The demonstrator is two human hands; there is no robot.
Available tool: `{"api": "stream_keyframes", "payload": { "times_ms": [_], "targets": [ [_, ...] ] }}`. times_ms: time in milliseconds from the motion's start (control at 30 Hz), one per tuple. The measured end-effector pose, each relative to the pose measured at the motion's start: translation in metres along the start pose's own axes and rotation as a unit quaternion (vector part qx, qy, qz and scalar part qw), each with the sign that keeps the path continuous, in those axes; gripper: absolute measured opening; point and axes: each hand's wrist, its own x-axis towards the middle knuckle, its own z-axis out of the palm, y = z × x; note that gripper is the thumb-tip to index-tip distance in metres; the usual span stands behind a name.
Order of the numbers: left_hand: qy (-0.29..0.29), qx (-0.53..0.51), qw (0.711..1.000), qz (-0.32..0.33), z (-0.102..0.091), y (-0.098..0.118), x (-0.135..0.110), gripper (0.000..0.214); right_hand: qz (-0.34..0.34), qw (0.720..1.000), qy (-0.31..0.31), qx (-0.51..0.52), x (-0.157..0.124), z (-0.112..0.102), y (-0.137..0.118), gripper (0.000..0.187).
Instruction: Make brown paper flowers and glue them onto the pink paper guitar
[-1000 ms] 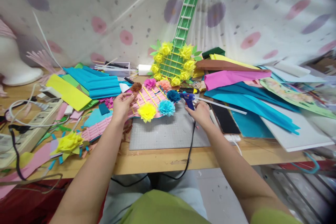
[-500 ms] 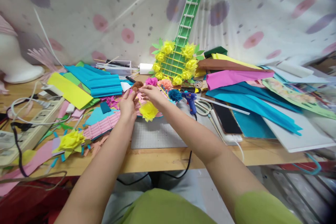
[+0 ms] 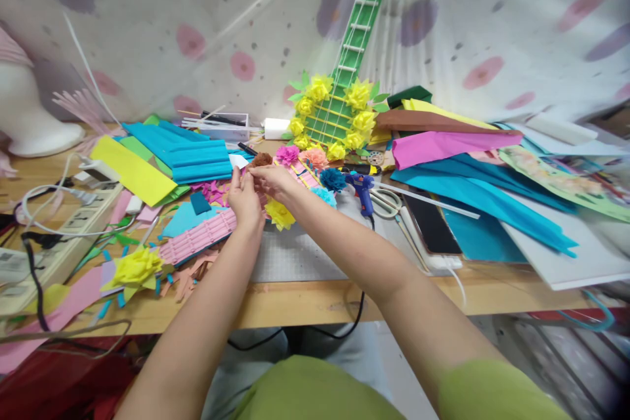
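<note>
My left hand (image 3: 245, 200) and my right hand (image 3: 273, 182) meet over a pink paper guitar decorated with flowers. Both have their fingers pinched together, fingertips touching or nearly so; whatever lies between them is hidden or too small to name. Just behind the fingertips sits a brown paper flower (image 3: 262, 159). Magenta (image 3: 287, 155), coral (image 3: 315, 159), dark blue (image 3: 333, 180) and yellow (image 3: 280, 213) flowers ring the guitar's body, which my hands partly cover. Its ribbed pink neck (image 3: 199, 236) runs left toward a yellow flower (image 3: 136, 267) at its end.
A blue glue gun (image 3: 361, 191) stands right of the guitar, beside scissors (image 3: 386, 202) and a phone (image 3: 433, 223). Behind leans a green paper guitar (image 3: 339, 92). Crepe paper (image 3: 477, 174) is piled right; a power strip (image 3: 63, 243) lies left. A grey cutting mat (image 3: 295, 259) lies in front.
My hands have drawn closer together, the right fingertips now meeting the left in front of the brown flower. The view has shifted slightly.
</note>
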Motion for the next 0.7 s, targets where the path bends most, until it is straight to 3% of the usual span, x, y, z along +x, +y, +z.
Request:
{"api": "stream_keyframes", "payload": {
  "times_ms": [267, 500, 633, 700],
  "targets": [
    [-0.024, 0.008, 0.999, 0.048, -0.003, -0.008, 0.005, 0.053, -0.011, 0.999, 0.03, -0.008, 0.006, -0.003, 0.002, 0.018],
    [-0.047, -0.009, 0.999, 0.014, 0.0, -0.007, 0.001, 0.059, -0.042, 0.997, 0.031, -0.049, 0.006, -0.008, 0.004, 0.019],
    [-0.027, 0.085, 0.995, 0.047, -0.007, 0.0, 0.019, 0.06, -0.08, 0.98, 0.09, -0.155, 0.005, -0.025, -0.007, 0.022],
    [-0.005, 0.18, 0.976, 0.123, -0.013, 0.007, 0.037, 0.054, -0.092, 0.957, 0.123, -0.246, 0.007, -0.035, -0.016, 0.024]
  ]
}}
